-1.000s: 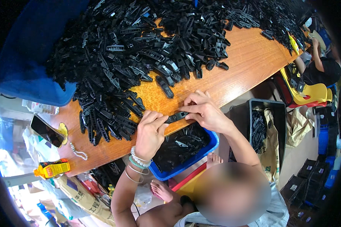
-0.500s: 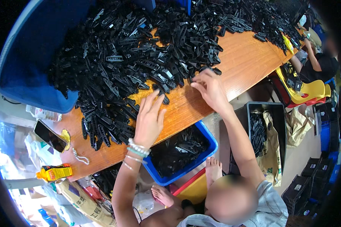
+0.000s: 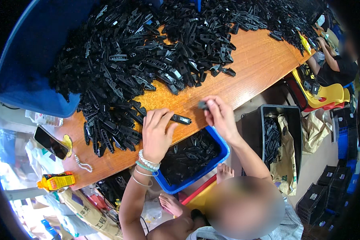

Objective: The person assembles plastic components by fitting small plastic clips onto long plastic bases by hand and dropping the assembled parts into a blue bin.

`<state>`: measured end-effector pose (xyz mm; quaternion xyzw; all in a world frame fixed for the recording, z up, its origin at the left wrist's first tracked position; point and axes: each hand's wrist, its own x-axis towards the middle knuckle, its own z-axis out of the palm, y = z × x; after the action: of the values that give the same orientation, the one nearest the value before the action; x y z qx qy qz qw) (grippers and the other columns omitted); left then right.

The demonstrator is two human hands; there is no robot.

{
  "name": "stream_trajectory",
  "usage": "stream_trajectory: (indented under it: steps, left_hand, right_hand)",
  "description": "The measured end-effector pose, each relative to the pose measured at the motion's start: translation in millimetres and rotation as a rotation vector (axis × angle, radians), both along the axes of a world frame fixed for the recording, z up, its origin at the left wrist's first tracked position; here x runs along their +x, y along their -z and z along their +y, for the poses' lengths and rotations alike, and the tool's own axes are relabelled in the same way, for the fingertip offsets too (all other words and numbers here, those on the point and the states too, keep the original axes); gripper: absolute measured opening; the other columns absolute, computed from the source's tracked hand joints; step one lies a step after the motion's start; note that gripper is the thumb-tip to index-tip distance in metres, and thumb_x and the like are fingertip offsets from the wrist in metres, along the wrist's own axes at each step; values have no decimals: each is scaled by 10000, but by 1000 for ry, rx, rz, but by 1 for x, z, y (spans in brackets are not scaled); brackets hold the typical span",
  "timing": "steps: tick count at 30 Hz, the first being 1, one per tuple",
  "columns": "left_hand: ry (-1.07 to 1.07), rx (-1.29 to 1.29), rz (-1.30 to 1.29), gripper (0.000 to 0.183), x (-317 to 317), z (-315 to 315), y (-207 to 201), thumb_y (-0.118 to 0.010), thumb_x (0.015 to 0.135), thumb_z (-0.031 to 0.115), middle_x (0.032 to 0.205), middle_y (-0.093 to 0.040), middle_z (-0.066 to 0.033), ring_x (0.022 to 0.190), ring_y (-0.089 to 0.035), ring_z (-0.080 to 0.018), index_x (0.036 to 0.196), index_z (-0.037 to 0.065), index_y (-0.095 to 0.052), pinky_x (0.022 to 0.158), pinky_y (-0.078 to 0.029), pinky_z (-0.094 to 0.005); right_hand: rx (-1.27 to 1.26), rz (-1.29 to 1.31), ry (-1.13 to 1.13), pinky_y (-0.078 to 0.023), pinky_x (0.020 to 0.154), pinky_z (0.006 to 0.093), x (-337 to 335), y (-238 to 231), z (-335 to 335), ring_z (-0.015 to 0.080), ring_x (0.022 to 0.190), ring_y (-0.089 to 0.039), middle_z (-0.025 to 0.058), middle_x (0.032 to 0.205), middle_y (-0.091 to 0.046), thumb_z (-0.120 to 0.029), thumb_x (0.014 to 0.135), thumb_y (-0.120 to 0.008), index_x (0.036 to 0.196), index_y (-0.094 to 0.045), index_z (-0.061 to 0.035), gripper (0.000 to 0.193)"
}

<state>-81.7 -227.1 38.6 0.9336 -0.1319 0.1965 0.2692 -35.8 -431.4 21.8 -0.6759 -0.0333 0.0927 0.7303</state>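
My left hand point(image 3: 157, 130), with beaded bracelets at the wrist, is over the near edge of the wooden table. Its thumb and fingers are closed on one end of a narrow black plastic part point(image 3: 181, 119) with a shiny top. To the right, my right hand point(image 3: 222, 120) pinches a small dark piece point(image 3: 203, 105) between thumb and fingers. The two held pieces are apart. Beyond both hands lies a large heap of black plastic parts point(image 3: 148, 60), spread over the wooden table point(image 3: 252, 56).
Below the table edge stands a blue bin point(image 3: 226, 154) of black parts. A dark crate point(image 3: 298, 132) with parts and brown paper is at the right. A phone point(image 3: 51, 142), bracelet point(image 3: 83, 164) and yellow bottle point(image 3: 57, 181) lie at left. Another person point(image 3: 336, 68) sits far right.
Both hands have drawn back from the heap toward the near table edge. The left now grips a black part and the right lifts a small dark piece.
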Motion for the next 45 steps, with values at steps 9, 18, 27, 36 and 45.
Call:
stream_trajectory:
  steps: [9, 18, 27, 36, 45]
  left_hand:
    - [-32, -174, 39, 233, -4, 2, 10, -751, 734, -25, 933, -626, -144, 902, -584, -304, 961, -40, -704, 794, -498, -363]
    - [29, -251, 49, 231, -2, 6, 9, -752, 713, -46, 886, -644, -131, 847, -587, -288, 940, -43, -712, 761, -501, -356]
    - [117, -317, 221, 417, 4, 21, -7, -858, 705, 215, 954, -661, -143, 936, -630, -284, 989, -53, -712, 829, -516, -346]
    - [-7, 69, -96, 328, 90, 9, -6, -613, 810, -29, 1112, -580, -165, 984, -575, -321, 1136, -3, -648, 854, -495, -394]
    - [54, 572, -204, 261, 38, -5, -18, -575, 757, 15, 922, -526, -112, 883, -524, -267, 1014, -29, -594, 758, -447, -363]
  right_hand:
    - [-487, -422, -191, -454, 588, 274, -15, -6, 6, 153, 621, -560, 77, 779, -604, -39, 851, -710, 1092, -671, 18, 250]
    - [-565, -693, -246, -406, 758, 363, 5, 6, 11, 235, 891, -543, 46, 874, -583, -186, 782, -752, 936, -736, -54, 203]
    - [-568, -609, -325, -499, 820, 371, -18, -2, 3, 322, 969, -603, 132, 1009, -567, -7, 795, -701, 1110, -662, 0, 318]
    - [-868, -843, 112, -465, 882, 423, 78, -9, -6, 349, 1002, -568, 166, 1059, -594, 63, 784, -589, 1120, -671, -11, 353]
    - [-825, -761, -76, -494, 853, 414, 58, -1, -24, 355, 965, -578, 168, 1024, -582, 24, 788, -678, 1129, -662, -17, 344]
